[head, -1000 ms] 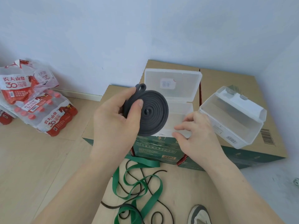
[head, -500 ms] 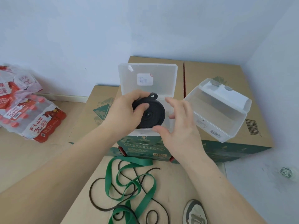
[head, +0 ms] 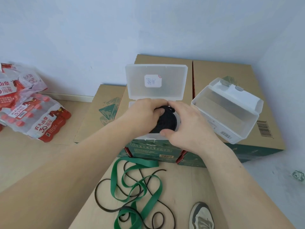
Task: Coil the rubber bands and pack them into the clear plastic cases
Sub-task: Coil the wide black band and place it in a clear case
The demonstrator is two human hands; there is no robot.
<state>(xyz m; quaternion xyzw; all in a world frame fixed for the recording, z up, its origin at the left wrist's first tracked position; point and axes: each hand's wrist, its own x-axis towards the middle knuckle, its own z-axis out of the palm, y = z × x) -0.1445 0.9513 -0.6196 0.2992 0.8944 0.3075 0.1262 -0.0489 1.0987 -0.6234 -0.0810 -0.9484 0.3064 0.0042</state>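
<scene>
A coiled black rubber band (head: pixel 166 121) lies in the open clear plastic case (head: pixel 156 83), whose lid stands upright behind it. My left hand (head: pixel 143 113) grips the coil from the left, thumb on its upper face. My right hand (head: pixel 186 124) curls around the coil's right side, thumb at the case's front edge. A second clear case (head: pixel 227 109) sits open and tilted to the right. Loose on the cardboard below lie a wide green band (head: pixel 140 187) and a thin black band (head: pixel 105 204), tangled together.
Both cases rest on brown cardboard boxes (head: pixel 222 70) against the wall. Shrink-wrapped packs of red-labelled bottles (head: pixel 33 116) lie on the floor at left. A shoe (head: pixel 201 215) shows at the bottom edge. A small crumpled object (head: pixel 298 175) lies at far right.
Both hands have lowered the black coil from in front of the case down into its tray. My right hand has closed in around the coil's right side.
</scene>
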